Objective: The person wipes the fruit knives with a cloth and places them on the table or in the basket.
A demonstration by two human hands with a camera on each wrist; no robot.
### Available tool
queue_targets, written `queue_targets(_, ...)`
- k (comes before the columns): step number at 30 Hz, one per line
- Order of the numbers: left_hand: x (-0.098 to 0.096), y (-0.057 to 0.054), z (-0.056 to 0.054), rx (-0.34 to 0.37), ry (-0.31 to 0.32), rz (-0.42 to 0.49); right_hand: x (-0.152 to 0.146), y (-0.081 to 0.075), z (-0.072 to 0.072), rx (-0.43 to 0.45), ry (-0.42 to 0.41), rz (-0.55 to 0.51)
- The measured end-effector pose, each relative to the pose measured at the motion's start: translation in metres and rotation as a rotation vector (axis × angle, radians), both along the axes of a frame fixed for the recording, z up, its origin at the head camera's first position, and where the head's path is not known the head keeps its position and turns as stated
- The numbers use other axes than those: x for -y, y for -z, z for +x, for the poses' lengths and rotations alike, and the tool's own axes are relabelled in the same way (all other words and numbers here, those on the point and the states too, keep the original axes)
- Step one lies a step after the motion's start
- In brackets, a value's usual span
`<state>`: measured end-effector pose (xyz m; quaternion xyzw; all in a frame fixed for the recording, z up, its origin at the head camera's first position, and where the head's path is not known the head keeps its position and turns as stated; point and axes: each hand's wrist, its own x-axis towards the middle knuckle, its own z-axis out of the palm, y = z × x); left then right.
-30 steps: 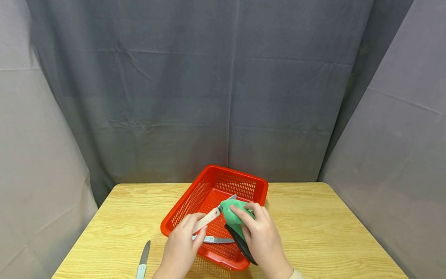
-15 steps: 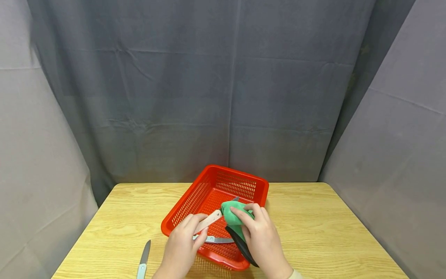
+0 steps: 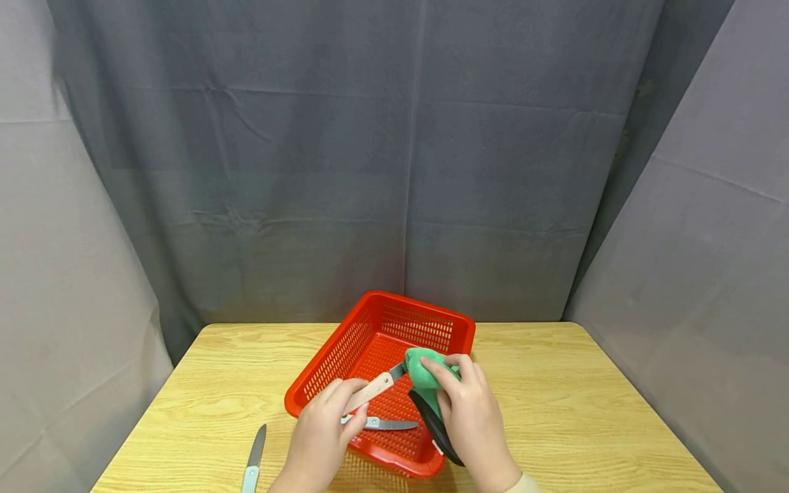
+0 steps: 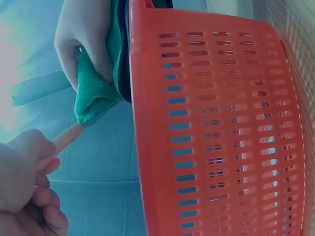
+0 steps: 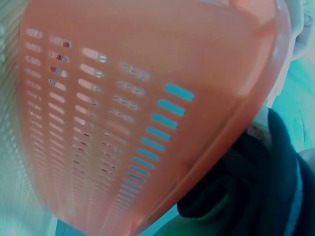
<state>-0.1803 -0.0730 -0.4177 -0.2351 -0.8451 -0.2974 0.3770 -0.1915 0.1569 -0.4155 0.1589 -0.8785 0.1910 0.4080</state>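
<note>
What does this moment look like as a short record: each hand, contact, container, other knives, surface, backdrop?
Left-hand grip: holds the cream-handled metal knife by its handle
Right-hand grip: holds the soft green cloth with a black section
Contact: cloth covers the blade's outer part; tip hidden
Container: red slotted plastic basket
In basket: pale-blue-handled metal knife, handle partly hidden by left hand
Outside basket: second pale-blue-handled knife, to its left, handle cut off by frame edge
Surface: light wood-grain table
Backdrop: grey fabric drapes

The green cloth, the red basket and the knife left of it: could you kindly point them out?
Green cloth [image 3: 418, 373], head view, its bunched upper part.
Red basket [image 3: 418, 327], head view, its far wall.
Knife [image 3: 256, 452] left of the basket, head view, its blade.
</note>
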Motion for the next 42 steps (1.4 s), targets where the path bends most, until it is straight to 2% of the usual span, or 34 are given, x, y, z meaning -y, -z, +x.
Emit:
queue_targets(12, 0.0001, 0.0000, 0.0009, -0.006, 0.005, 0.003, -0.0053, -0.0002, -0.0030, 0.027, 0.043, -0.025)
queue_targets(16, -0.0003, -0.0005, 0.0013, 0.002, -0.003, 0.011, -0.0070, 0.0001, -0.0035, 0.010, 0.045, -0.023)
queue_targets(26, -0.0016, -0.0010, 0.0038, 0.105, -0.067, 0.060, -0.0080, -0.0043, -0.0015, -0.061, 0.076, -0.061)
queue_targets(33, -0.0026, -0.0012, 0.0032, 0.118, -0.077, 0.057, -0.0056, -0.0066, 0.0021, -0.090, 0.035, -0.036)
queue_targets(42, -0.0031, -0.0017, 0.0037, 0.128, -0.081, 0.063, -0.0008, -0.0072, 0.0051, -0.105, -0.064, 0.025)
